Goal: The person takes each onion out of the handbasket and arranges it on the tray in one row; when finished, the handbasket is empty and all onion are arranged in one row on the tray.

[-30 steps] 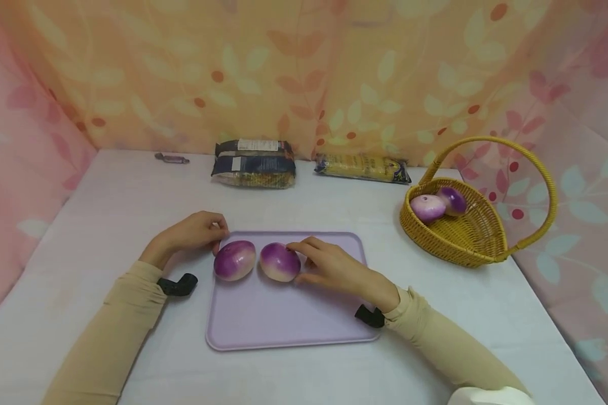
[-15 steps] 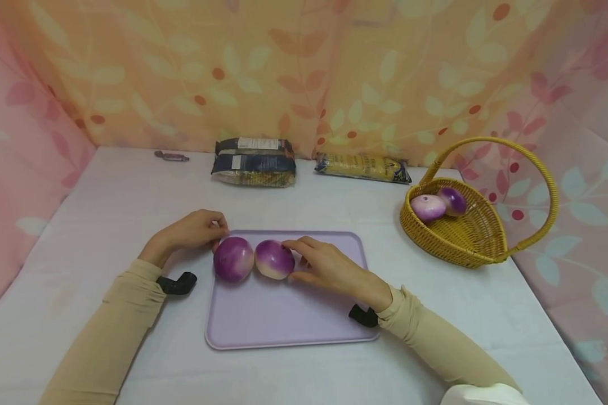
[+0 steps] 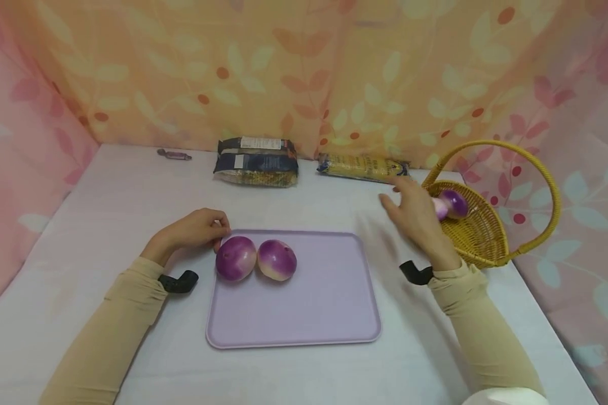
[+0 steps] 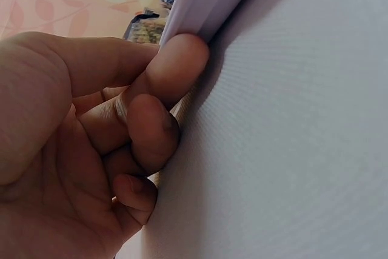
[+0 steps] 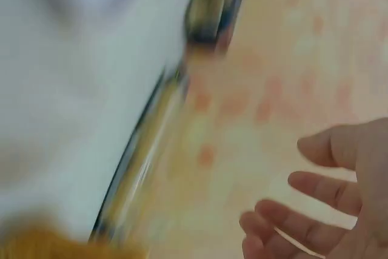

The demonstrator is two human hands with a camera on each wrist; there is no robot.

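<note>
Two bare hands in view: the L grip (image 3: 200, 228) pinches the far-L corner of the lilac tray (image 3: 329, 304), other fingers curled down by the cloth; the R grip (image 3: 415, 211) is released, fingers loosely spread, held up just beside the basket (image 3: 478, 228). On the tray, nr that same corner, sit 2 purple-&-white rounds, the L veg (image 3: 236, 259) & the R veg (image 3: 277, 260), side by side, seemingly touching. Basket = yellow wicker w/ a tall arched handle, R side of the tabletop (image 3: 147, 320), holding 2 more: a pale veg (image 3: 440, 208), partly hidden behind the R grip, & a darker veg (image 3: 456, 203) next to it. Tabletop is covered w/ white cloth, faintly creased; left wrist cam shows fine ribbing in it. Soft shadow from the R arm falls btwn tray & basket. Along the far edge, L to R: a small twist-ended wrapper (image 3: 174, 154), a dark-blue packet (image 3: 256, 162) w/ pale labels, & a long yellow packet (image 3: 362, 167), both lying flat. Room = fabric on 3 sides: orange-yellow back curtain (image 3: 263, 67) w/ leaves & red dots, pink L curtain (image 3: 20, 140), pinkish R curtain (image 3: 582, 169) w/ whitish leaves. Right wrist cam's bkgd is blurred.
</note>
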